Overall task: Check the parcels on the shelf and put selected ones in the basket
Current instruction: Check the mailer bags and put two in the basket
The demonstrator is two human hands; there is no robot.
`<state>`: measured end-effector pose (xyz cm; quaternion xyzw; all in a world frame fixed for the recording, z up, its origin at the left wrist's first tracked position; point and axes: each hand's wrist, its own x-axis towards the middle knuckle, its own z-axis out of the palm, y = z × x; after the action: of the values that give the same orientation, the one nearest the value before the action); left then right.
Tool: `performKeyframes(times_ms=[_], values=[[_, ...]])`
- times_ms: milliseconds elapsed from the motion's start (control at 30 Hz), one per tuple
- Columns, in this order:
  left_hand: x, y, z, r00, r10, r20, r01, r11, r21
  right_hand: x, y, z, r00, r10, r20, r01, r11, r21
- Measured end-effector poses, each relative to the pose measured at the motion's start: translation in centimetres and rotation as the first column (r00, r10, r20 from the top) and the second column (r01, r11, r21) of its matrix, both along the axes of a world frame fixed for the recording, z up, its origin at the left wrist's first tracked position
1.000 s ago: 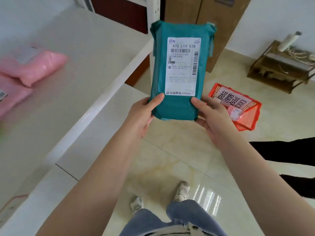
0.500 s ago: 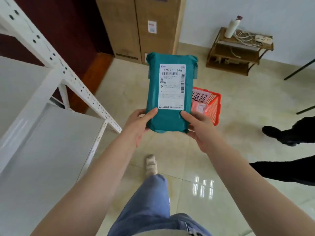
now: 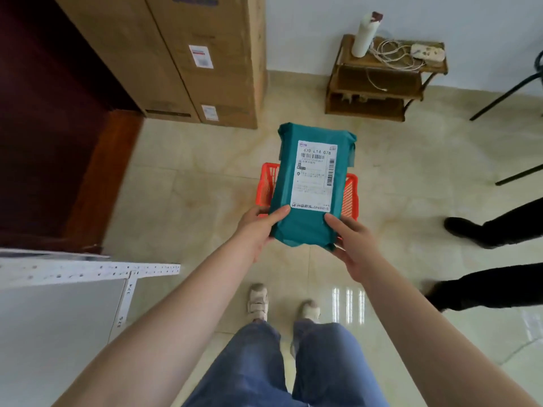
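A teal plastic-wrapped parcel with a white shipping label facing me is held up in front of me. My left hand grips its lower left corner and my right hand grips its lower right corner. Directly behind and below the parcel, an orange-red basket stands on the tiled floor; the parcel hides most of it, so its contents cannot be seen. The white metal shelf is at the lower left, with only a bare corner of it in view.
Tall cardboard boxes stand against the far wall. A small wooden rack with a white roll and cables is at the back right. Another person's dark-trousered legs stand at the right. My own feet are on the floor below.
I have turned away from the shelf toward the basket. The parcel, still in both hands, now sits over the basket instead of to its left. The pink parcels have left the view.
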<state>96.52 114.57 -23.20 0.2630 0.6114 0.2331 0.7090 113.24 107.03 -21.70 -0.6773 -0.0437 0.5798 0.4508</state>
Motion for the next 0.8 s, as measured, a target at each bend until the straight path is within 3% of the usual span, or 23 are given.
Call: performKeyframes(times_ms=[200, 367, 500, 600, 700, 800], values=[[6.8, 4.6, -6.7, 1.0, 0.018, 0.012, -0.016, 0.994, -0.104, 7.0, 6.0, -6.3, 0.999, 0.005, 0.05, -0.002, 0.998, -0.063], [12.2, 6.9, -14.4, 0.982, 0.189, -0.008, -0.187, 0.96, -0.207, 11.3, 9.3, -14.3, 0.999, -0.04, 0.008, 0.041, 0.988, -0.147], [16.6, 6.8, -20.4, 0.948, 0.317, -0.024, -0.312, 0.915, -0.254, 12.9, 11.2, -20.9, 0.981, -0.105, -0.165, 0.069, 0.976, -0.208], [19.2, 6.5, -25.4, 0.925, 0.376, -0.057, -0.376, 0.881, -0.288, 13.9, 12.6, -26.3, 0.969, -0.213, -0.13, 0.181, 0.959, -0.22], [20.6, 7.3, -30.6, 0.953, 0.301, -0.039, -0.292, 0.873, -0.391, 15.6, 14.0, -32.2, 0.97, -0.236, -0.051, 0.215, 0.942, -0.258], [20.6, 9.0, -35.7, 0.995, 0.031, -0.095, -0.071, 0.889, -0.453, 17.6, 15.1, -37.2, 0.981, -0.182, 0.061, 0.192, 0.945, -0.267]])
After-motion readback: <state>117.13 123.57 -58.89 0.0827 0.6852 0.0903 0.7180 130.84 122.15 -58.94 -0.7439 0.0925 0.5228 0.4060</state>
